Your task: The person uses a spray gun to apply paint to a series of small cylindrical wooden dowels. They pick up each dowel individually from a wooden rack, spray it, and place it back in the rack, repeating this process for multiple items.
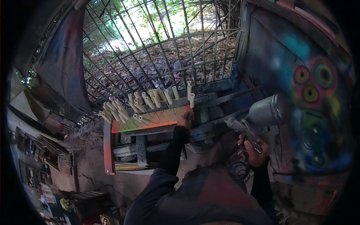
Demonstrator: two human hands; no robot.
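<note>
My left hand is closed at the right end of a paint-stained board, its fingers pinched around a thin stick. On top of that stick stands a small cream cylinder, upright. Several similar cream cylinders rise on thin sticks from the board to the left, many of them leaning. My right hand grips a spray gun with a large silver cup, held to the right of the board and apart from it. A coiled hose hangs below that hand.
Behind the board runs a metal lattice with dry leaves beyond it. At the right stands a dark panel with coloured spray rings. Crusted bars lie under the board; a dark cloth hangs at the left.
</note>
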